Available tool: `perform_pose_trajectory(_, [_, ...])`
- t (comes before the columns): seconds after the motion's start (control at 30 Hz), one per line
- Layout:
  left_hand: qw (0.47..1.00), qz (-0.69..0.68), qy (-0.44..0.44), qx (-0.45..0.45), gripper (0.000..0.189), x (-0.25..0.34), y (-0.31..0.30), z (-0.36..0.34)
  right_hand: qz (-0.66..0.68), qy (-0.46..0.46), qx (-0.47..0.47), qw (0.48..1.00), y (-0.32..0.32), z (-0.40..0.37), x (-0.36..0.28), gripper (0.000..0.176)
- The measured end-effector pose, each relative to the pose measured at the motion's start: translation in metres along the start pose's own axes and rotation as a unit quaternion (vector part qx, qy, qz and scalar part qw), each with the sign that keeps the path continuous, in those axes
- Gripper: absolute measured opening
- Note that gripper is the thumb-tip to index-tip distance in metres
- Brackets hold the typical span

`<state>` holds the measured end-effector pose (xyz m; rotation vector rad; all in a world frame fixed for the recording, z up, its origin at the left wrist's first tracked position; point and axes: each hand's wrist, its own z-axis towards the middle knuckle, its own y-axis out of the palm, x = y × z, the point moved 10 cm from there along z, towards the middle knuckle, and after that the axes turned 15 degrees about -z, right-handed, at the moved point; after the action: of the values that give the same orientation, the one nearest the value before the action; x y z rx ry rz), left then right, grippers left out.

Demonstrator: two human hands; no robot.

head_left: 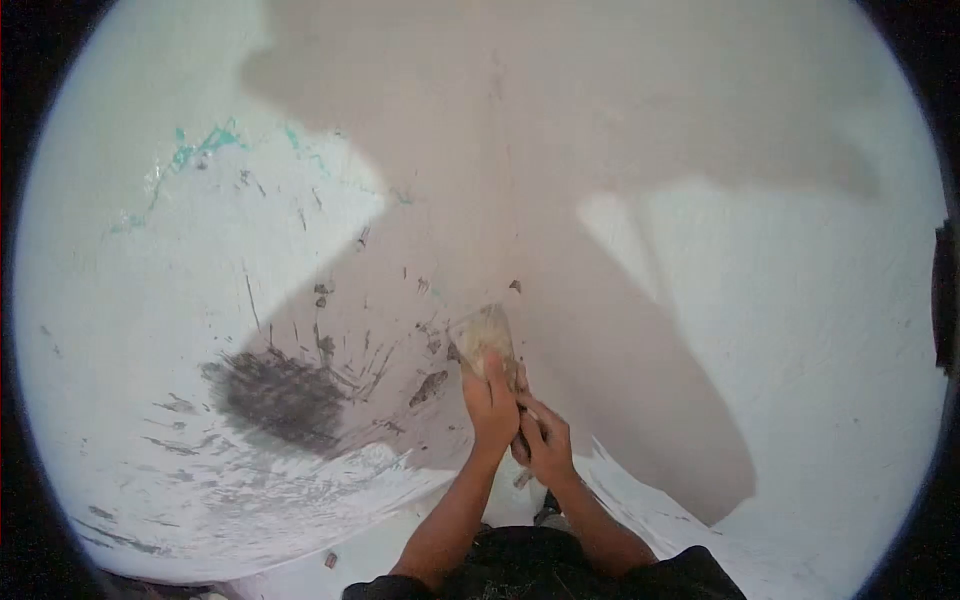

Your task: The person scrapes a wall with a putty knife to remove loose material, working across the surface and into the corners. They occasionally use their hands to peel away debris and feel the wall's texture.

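Both my hands grip one scraper (482,336), a flat blade smeared with pale putty, pressed low into the corner where two white walls meet. My left hand (490,400) lies over the blade's base with a finger stretched along it. My right hand (545,440) wraps the handle just below, touching the left. The handle itself is mostly hidden by my fingers.
The left wall (150,330) carries a dark grey patch (275,395), scrape marks and teal flecks near the top. The right wall (800,330) is plain white. My shadow covers the corner. White dust and chips lie on the floor below.
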<state>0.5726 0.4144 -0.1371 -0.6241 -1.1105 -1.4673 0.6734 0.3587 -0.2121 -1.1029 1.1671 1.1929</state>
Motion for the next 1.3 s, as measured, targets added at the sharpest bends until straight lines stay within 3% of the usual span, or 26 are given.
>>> perform_pose_trajectory(0.03, [0.99, 0.109, 0.093, -0.013, 0.033, 0.013, 0.003, -0.002, -0.015, -0.017, 0.035, 0.999, -0.004, -0.001, -0.003, 0.033])
perform_pose_trajectory(0.07, [0.99, 0.111, 0.087, -0.008, 0.033, 0.02, 0.006, -0.004, -0.017, -0.011, 0.032, 0.999, -0.003, -0.006, 0.0, 0.033])
perform_pose_trajectory(0.13, [0.997, 0.024, -0.069, 0.032, 0.034, 0.012, 0.008, -0.001, 0.091, 0.025, -0.006, 0.995, 0.003, -0.003, 0.009, 0.034])
perform_pose_trajectory(0.33, [0.987, -0.031, -0.157, 0.011, 0.038, -0.015, -0.001, -0.015, 0.04, 0.038, -0.012, 0.998, 0.002, -0.014, 0.011, 0.035])
perform_pose_trajectory(0.37, [0.987, -0.033, -0.156, 0.013, 0.038, -0.018, 0.002, -0.008, 0.038, 0.037, -0.014, 0.998, 0.003, -0.007, 0.01, 0.035])
perform_pose_trajectory(0.43, [0.992, 0.093, 0.085, 0.002, 0.027, 0.026, 0.016, 0.014, 0.052, -0.014, 0.019, 0.998, -0.002, 0.011, -0.004, 0.036])
perform_pose_trajectory(0.57, [1.0, 0.016, 0.004, -0.015, 0.028, 0.038, 0.022, 0.015, 0.045, -0.045, 0.021, 0.998, -0.006, 0.01, -0.022, 0.034])
perform_pose_trajectory(0.67, [1.0, -0.018, -0.003, -0.006, 0.029, 0.021, 0.009, -0.012, 0.024, -0.02, 0.007, 0.999, -0.006, -0.017, 0.002, 0.038])
perform_pose_trajectory(0.73, [0.996, -0.046, -0.076, 0.018, 0.029, 0.011, 0.008, -0.027, 0.072, 0.024, -0.009, 0.997, -0.005, -0.033, 0.022, 0.037])
perform_pose_trajectory(0.77, [0.996, -0.047, -0.071, 0.02, 0.029, 0.002, 0.005, -0.023, 0.039, 0.043, -0.003, 0.998, -0.007, -0.033, 0.029, 0.037])
perform_pose_trajectory(0.83, [0.992, 0.094, 0.082, 0.016, 0.03, 0.022, 0.006, -0.008, -0.001, 0.013, 0.001, 1.0, -0.007, -0.008, 0.01, 0.036])
perform_pose_trajectory(0.9, [0.998, 0.057, 0.04, 0.009, 0.03, 0.03, 0.012, 0.005, -0.04, -0.005, 0.009, 0.999, -0.005, 0.005, -0.015, 0.036])
perform_pose_trajectory(1.0, [0.999, -0.02, -0.01, -0.028, 0.031, 0.039, 0.025, 0.031, 0.079, -0.023, 0.003, 0.997, -0.005, 0.02, -0.043, 0.034])
perform_pose_trajectory(1.1, [0.998, -0.063, 0.005, -0.03, 0.033, 0.061, 0.027, 0.023, -0.015, -0.087, 0.019, 0.996, -0.008, 0.013, -0.057, 0.033])
perform_pose_trajectory(1.2, [0.999, -0.037, -0.008, -0.013, 0.027, 0.049, 0.014, -0.008, 0.033, -0.025, -0.015, 0.999, -0.002, -0.017, -0.006, 0.033])
perform_pose_trajectory(1.27, [0.998, 0.011, -0.063, -0.012, 0.028, 0.015, 0.006, -0.025, 0.052, 0.043, -0.008, 0.998, -0.003, -0.031, 0.03, 0.04])
perform_pose_trajectory(1.3, [0.998, 0.01, -0.063, -0.01, 0.028, 0.005, 0.002, -0.025, 0.113, 0.057, -0.02, 0.992, -0.001, -0.036, 0.02, 0.041])
